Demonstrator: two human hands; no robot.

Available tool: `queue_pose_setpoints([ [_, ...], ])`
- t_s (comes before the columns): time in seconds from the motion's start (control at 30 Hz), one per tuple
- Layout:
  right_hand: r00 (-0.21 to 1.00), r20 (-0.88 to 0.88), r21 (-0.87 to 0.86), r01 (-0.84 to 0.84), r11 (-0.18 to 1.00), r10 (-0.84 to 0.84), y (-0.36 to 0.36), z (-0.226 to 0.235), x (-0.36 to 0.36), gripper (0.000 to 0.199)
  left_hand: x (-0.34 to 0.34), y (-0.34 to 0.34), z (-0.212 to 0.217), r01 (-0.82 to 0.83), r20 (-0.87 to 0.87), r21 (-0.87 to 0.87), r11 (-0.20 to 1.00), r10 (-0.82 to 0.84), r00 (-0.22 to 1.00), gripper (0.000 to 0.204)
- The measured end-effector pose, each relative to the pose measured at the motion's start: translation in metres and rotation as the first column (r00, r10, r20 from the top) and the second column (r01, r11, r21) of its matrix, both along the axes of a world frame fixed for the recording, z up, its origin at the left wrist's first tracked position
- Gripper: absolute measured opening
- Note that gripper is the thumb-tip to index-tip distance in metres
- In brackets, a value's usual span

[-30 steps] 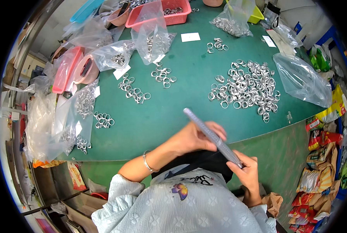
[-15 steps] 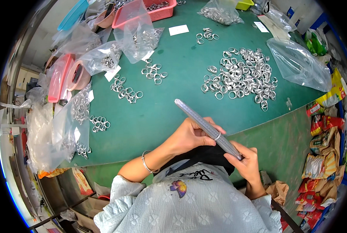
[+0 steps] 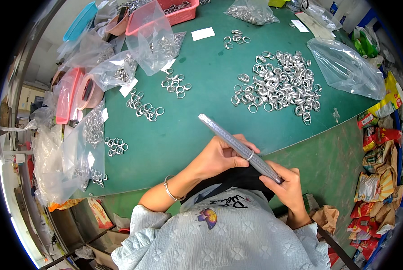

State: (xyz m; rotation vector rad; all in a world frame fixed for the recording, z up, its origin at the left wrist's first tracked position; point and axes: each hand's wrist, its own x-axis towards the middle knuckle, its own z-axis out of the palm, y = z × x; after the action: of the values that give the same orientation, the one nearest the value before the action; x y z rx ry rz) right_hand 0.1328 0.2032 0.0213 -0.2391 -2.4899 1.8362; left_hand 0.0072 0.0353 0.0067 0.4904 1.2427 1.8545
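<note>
A long, tapered grey ring mandrel with marks along its length slants across in front of me, thin end pointing up and left. One silver ring sits around it, lower than its middle. My left hand is closed around the mandrel beside this ring, thumb on the near side and fingertips showing beyond it. The thick lower end is gripped by my right hand. Past my hands, a big pile of silver rings lies on the green table. Smaller ring groups are spread at the left.
Clear plastic bags of rings, a pink basket and white paper slips lie along the far and left sides. An apparently empty clear bag rests at the right edge. Colourful packets stand beyond the table on the right.
The view has shifted slightly, so the table things sit a little differently in the picture. Both hands keep their hold on the mandrel, with the ring at about the same spot.
</note>
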Motion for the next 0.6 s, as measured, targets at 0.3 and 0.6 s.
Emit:
queue_pose_setpoints([
  [0.3, 1.000, 0.024, 0.037, 0.016, 0.999, -0.017, -0.001, -0.009, 0.000, 0.029, 0.005, -0.001, -0.012, -0.060, 0.024, -0.004, 0.998, 0.060, 0.998, 0.023],
  [0.6, 0.995, -0.088, 0.206, 0.066, 0.976, -0.049, -0.011, -0.009, -0.007, 0.027, 0.014, -0.006, -0.006, -0.254, 0.022, -0.028, 0.967, 0.255, 0.967, 0.019],
])
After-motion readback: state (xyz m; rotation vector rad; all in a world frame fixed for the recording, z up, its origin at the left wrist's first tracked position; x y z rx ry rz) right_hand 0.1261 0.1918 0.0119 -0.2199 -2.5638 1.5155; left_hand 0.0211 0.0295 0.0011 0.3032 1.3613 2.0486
